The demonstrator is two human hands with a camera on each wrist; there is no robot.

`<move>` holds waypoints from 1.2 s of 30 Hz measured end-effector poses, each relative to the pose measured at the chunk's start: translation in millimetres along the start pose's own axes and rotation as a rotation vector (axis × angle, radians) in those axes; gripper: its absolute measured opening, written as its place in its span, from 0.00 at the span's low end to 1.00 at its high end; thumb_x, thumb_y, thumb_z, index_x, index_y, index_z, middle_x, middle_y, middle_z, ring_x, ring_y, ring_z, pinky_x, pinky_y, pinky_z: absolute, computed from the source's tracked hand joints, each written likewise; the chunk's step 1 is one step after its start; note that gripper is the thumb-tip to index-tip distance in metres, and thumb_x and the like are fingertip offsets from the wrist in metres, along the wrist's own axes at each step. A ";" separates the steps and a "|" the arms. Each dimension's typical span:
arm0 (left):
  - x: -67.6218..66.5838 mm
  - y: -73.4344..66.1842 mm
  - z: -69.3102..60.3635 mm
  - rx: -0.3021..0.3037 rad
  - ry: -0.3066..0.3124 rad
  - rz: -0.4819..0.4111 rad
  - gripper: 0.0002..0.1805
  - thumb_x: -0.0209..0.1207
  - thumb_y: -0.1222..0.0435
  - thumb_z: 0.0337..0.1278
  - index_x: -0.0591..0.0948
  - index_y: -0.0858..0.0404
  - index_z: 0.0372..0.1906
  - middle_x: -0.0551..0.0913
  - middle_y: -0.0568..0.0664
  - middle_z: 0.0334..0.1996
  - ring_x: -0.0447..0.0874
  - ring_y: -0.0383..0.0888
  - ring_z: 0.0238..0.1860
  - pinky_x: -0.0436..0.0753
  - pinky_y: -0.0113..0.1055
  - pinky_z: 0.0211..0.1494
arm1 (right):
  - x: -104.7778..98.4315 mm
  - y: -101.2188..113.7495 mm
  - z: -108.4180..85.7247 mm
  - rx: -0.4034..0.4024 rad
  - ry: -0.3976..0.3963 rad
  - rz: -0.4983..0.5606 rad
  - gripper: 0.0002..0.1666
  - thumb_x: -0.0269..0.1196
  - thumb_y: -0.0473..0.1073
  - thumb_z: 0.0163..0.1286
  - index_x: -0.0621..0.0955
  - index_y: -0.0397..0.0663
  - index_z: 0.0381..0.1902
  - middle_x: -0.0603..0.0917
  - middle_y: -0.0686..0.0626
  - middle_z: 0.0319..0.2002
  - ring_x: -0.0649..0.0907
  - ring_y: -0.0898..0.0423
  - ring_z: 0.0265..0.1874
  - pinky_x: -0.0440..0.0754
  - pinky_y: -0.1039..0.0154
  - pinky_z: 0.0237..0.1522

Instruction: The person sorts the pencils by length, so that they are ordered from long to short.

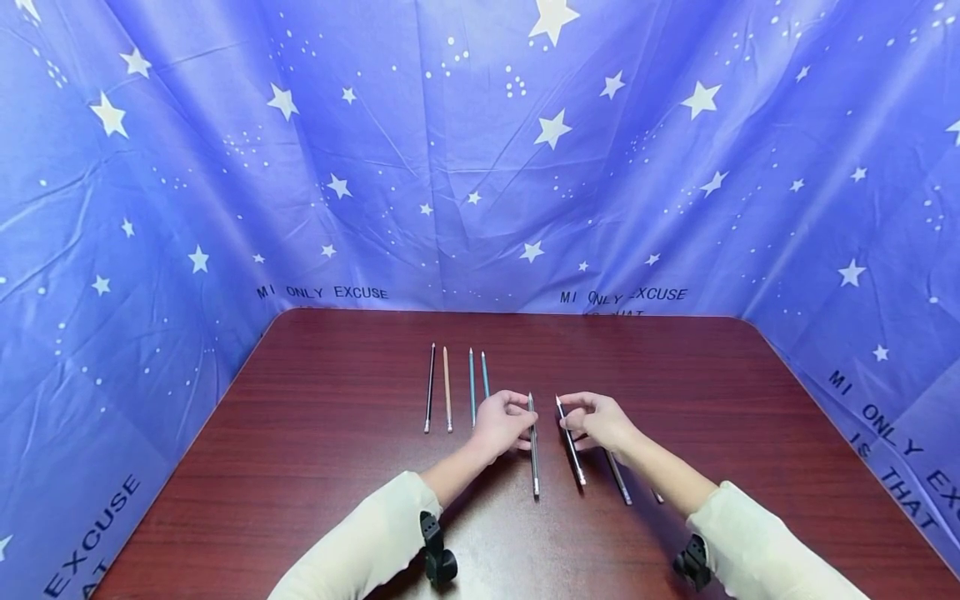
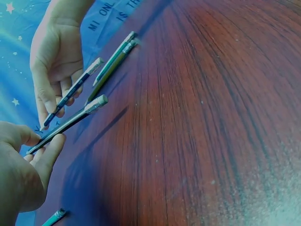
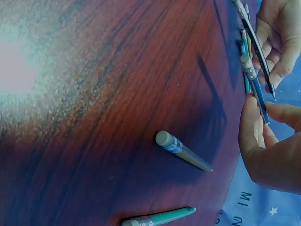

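Surface: reddish-brown wood-grain top [image 1: 247,500] carrying all the pencils.
Left sleeve: pale cloth [image 1: 363,529], with a black device [image 1: 437,546] at the cuff.
Far-left pencil: dark [image 1: 430,387], lying with its tip away from the person and its eraser end nearer.
Next pencil: tan [image 1: 447,390], just beside the dark one and pointing the same way.
Blue pair: one blue pencil [image 1: 472,383] and a second blue pencil [image 1: 484,372], close together, near ends partly hidden by a hand.
Left hand: thumb and fingers [image 1: 501,425] nearly closed, pinching a slim pencil.
Left-held pencil: dark grey [image 1: 534,458], gripped toward its tip, eraser end toward the person.
Right hand: thumb and fingers [image 1: 600,423] likewise nearly closed in a pinch.
Right-held pencil: black [image 1: 573,450], slanting, pale tip up by the fingers, apart from the left-held one.
Beneath right arm: one pencil [image 1: 620,482] lying aslant, and the end of another [image 1: 658,497], mostly hidden.
Right sleeve: pale cloth [image 1: 765,542], with a similar black clip [image 1: 693,562].
Backdrop: blue star-printed fabric [image 1: 480,167] behind everything.
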State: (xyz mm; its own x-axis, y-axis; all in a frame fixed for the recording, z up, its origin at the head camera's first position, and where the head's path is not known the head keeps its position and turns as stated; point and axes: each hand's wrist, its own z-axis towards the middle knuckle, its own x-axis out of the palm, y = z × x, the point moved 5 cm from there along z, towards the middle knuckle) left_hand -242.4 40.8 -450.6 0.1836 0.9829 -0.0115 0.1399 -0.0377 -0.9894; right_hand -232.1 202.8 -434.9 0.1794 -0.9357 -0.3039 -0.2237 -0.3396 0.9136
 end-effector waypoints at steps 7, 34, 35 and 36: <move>-4.3 1.6 4.1 0.019 -0.005 0.006 0.16 0.61 0.73 0.49 0.75 0.71 0.46 0.81 0.54 0.29 0.80 0.39 0.18 0.87 0.36 0.24 | 0.1 1.5 -1.1 0.001 -0.008 0.028 0.29 0.59 0.30 0.58 0.70 0.32 0.60 0.80 0.49 0.29 0.78 0.58 0.24 0.84 0.66 0.24; -7.5 -10.4 1.2 0.025 -0.010 -0.040 0.19 0.59 0.74 0.53 0.74 0.76 0.51 0.83 0.66 0.37 0.79 0.39 0.21 0.88 0.37 0.28 | 3.9 -0.6 2.7 0.003 0.021 0.151 0.32 0.60 0.34 0.60 0.67 0.35 0.63 0.81 0.53 0.30 0.79 0.58 0.27 0.85 0.66 0.30; -7.7 -7.7 3.5 0.025 -0.011 -0.044 0.19 0.60 0.74 0.53 0.74 0.75 0.51 0.83 0.65 0.36 0.79 0.38 0.21 0.88 0.36 0.27 | 4.3 -0.9 3.0 0.005 0.019 0.150 0.31 0.59 0.34 0.60 0.68 0.35 0.63 0.81 0.53 0.31 0.79 0.58 0.27 0.85 0.66 0.30; -8.0 -5.9 5.2 0.027 -0.012 -0.048 0.19 0.60 0.74 0.52 0.74 0.74 0.51 0.83 0.65 0.36 0.80 0.38 0.20 0.88 0.36 0.26 | 4.6 -0.9 3.5 0.005 0.019 0.148 0.31 0.59 0.34 0.61 0.67 0.35 0.63 0.80 0.52 0.32 0.79 0.58 0.28 0.85 0.66 0.31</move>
State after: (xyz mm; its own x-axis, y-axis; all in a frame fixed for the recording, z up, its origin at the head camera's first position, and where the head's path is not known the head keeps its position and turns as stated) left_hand -249.8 34.1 -445.4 0.1659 0.9855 0.0344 0.1216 0.0142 -0.9925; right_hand -234.4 198.5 -438.1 0.1621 -0.9736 -0.1608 -0.2536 -0.1986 0.9467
